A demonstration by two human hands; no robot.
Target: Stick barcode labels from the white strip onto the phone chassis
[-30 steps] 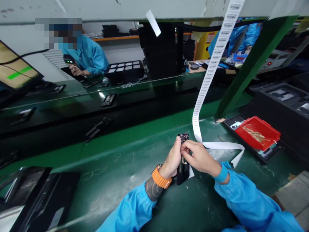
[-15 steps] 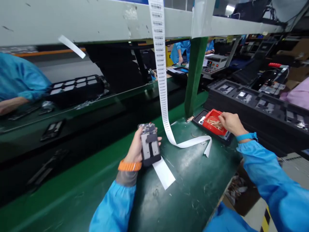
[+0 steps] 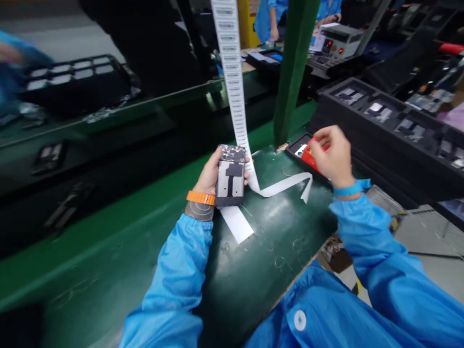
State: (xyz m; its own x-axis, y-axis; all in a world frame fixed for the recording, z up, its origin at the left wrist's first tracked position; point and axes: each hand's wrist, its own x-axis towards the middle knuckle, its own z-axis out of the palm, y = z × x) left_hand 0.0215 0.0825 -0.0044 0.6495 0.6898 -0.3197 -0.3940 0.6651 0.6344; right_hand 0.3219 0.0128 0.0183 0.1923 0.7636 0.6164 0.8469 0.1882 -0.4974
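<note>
My left hand (image 3: 209, 175) is wrapped round an opened smartphone (image 3: 231, 181), whose circuit board shows at the top and grey metal and black parts below. Above the near side of a small red box (image 3: 308, 159) is my right hand (image 3: 335, 157), thumb and fingers pinched together. Whatever lies between those fingertips is too small to make out. The hand hides most of the box. A dark tray (image 3: 294, 148) sits under the box. Just below the phone, a blank white slip of paper (image 3: 237, 225) lies on the green bench (image 3: 268, 261).
A long barcode label strip (image 3: 232, 77) hangs down and curls onto the bench beside the phone. Behind it stands a green post (image 3: 293, 72). A long black foam tray (image 3: 391, 140) with phone parts is at the right. Co-workers in blue are across the line.
My right hand has come up out of the red box and moved left, fingers still pinched. My left hand keeps the phone. The view has tilted downward.
</note>
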